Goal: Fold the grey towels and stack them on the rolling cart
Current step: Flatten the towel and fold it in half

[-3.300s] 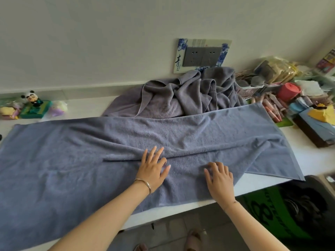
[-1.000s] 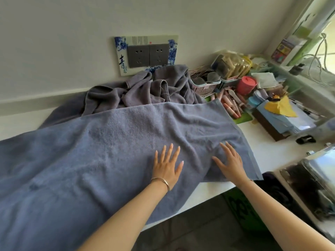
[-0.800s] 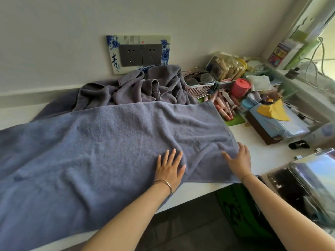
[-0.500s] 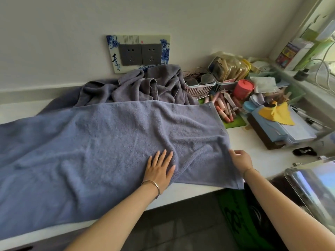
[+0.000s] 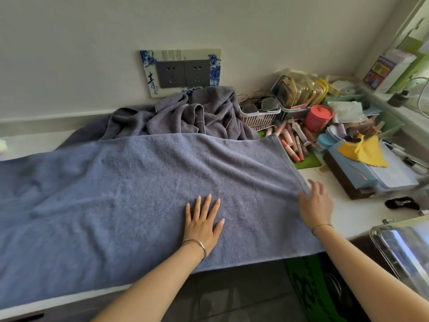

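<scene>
Spread grey towel [image 5: 151, 182] lies across desk [image 5: 352, 212], prob. being smoothed pre-fold.
L hand [image 5: 203, 220] flat, fingers spread, pins cloth; R hand [image 5: 316, 205] open at right hem, grips nothing. Crumpled towels [image 5: 197, 115] wait behind.

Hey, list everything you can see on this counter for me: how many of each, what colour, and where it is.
counter: one, white, along the wall
spread towel: one, blue-grey, flat across counter, front edge overhanging
crumpled towels: one heap, number unclear, grey, against wall behind it
socket plate: one, grey sockets, blue-white frame, on wall above heap
basket: one, pink, right of heap
jar: one, red, lidded, right of basket
tubes: several, pink, beside spread towel's far right corner
cloth: one, yellow, on clutter at right
hair clip: one, black, on counter far right
left grip: one, bare hand, flat on spread towel, fingers straight
right grip: one, bare hand, straight fingers at spread towel's right hem
</scene>
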Tool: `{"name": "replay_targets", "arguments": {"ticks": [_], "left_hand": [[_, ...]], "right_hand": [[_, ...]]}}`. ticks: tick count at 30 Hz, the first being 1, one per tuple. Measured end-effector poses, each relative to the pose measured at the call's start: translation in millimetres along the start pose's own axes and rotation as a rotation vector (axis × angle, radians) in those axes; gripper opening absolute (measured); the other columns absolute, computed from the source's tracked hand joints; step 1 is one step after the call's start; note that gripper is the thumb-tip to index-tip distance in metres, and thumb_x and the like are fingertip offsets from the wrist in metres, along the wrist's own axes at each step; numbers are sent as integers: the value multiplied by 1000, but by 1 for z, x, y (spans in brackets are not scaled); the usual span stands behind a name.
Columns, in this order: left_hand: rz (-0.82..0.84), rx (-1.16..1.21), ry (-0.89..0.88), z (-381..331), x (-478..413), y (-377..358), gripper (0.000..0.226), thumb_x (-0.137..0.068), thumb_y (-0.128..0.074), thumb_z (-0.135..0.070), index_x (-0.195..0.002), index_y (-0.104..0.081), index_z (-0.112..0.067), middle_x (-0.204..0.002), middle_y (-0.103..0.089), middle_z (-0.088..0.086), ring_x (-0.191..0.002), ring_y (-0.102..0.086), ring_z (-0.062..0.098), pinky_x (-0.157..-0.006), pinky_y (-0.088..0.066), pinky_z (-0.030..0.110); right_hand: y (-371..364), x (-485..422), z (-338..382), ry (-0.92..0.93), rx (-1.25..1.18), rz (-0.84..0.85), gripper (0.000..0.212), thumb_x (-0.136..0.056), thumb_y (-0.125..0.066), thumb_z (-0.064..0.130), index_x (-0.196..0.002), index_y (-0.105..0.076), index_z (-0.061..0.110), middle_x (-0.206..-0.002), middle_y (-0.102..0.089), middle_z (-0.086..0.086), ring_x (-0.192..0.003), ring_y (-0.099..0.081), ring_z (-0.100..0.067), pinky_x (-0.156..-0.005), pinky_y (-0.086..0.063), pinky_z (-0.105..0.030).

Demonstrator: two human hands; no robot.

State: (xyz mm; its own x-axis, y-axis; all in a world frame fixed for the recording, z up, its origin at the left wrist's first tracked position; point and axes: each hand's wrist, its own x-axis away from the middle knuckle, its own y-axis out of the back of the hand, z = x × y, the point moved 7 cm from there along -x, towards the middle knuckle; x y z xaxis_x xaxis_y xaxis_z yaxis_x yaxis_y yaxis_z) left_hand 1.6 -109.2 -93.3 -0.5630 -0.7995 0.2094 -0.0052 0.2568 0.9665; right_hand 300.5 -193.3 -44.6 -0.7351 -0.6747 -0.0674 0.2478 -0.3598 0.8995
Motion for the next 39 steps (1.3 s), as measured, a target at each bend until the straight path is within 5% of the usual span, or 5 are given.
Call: {"name": "replay_targets", "arguments": {"ticks": [9,18,25,34,39], "left_hand": [[-95,23,65,3,-4,-3,67,-78,13,-59,-141,16,-37,-156,14,-5,-135,25,23,-105,19,59],[-161,69,58,-8,-28,20,81,-80,2,-58,-132,-45,-17,-146,-35,9,-144,-12,30,-111,8,56],[-83,36,95,-12,-37,5,89,-68,20,-58,-149,2,-27,-158,11,2,-145,13,24,-110,16,53],[-74,-4,94,-10,-38,4,77,-84,6,-60,-148,-21,-26,-157,-13,4,-145,-12,28,-113,11,52],[3,104,52,-7,-34,2,79,-90,9,-60,-143,-36,-23,-151,-33,6,-139,-30,29,-112,-2,51]], "right_hand": [[-101,12,101,512,191,371,64,-88,0,63,-148,-8,41,-159,-1,9,-146,7,-15,-117,9,-39],[-48,-54,62,437,39,68,37,-95,-45,33,-126,-56,17,-138,-47,-7,-128,-40,-32,-109,-24,-44],[-22,-76,-4,-195,-192,28,39,-92,-53,25,-126,-51,7,-127,-53,-17,-115,-50,-36,-95,-41,-43],[-31,-85,8,-351,-483,359,35,-85,-64,43,-93,-70,9,-77,-61,-9,-67,-52,-19,-64,-44,-29],[-35,-77,52,-213,-595,662,29,-91,-59,18,-117,-62,3,-104,-63,-14,-86,-61,-25,-82,-52,-37]]}}
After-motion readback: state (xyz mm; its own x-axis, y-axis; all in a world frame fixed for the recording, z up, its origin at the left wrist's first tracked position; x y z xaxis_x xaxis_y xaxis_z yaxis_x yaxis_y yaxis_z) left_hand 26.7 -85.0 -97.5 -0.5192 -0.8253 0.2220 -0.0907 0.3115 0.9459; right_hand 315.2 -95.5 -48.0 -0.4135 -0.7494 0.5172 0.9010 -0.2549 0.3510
